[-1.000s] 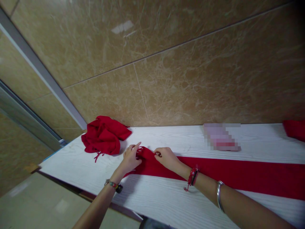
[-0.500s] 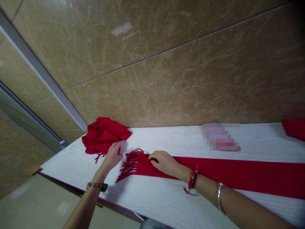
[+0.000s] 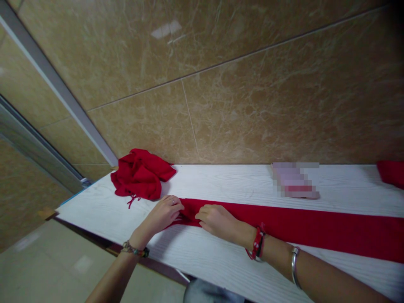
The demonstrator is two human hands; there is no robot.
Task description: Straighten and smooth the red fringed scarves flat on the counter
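Observation:
A long red scarf [image 3: 293, 225] lies stretched along the white table, running off to the right. At its left end my left hand [image 3: 167, 211] has its fingers closed on the cloth and covers most of the fringe. My right hand [image 3: 214, 219] is closed on the same scarf a little to the right, fingertips pinched on the fabric. Between both hands the cloth is slightly rumpled. A crumpled red cloth [image 3: 139, 174] with some fringe rests behind my left hand, not touched by it.
A blurred pinkish block [image 3: 293, 181] sits near the wall on the white table [image 3: 221, 181]. Another red cloth [image 3: 391, 172] shows at the right edge. A tiled wall [image 3: 252, 105] rises behind. Something rounded and grey [image 3: 211, 291] is below the front edge.
My left hand has moved right, from beside the crumpled cloth onto the scarf's fringed end, and closed there. My right hand's fingers have closed on the scarf.

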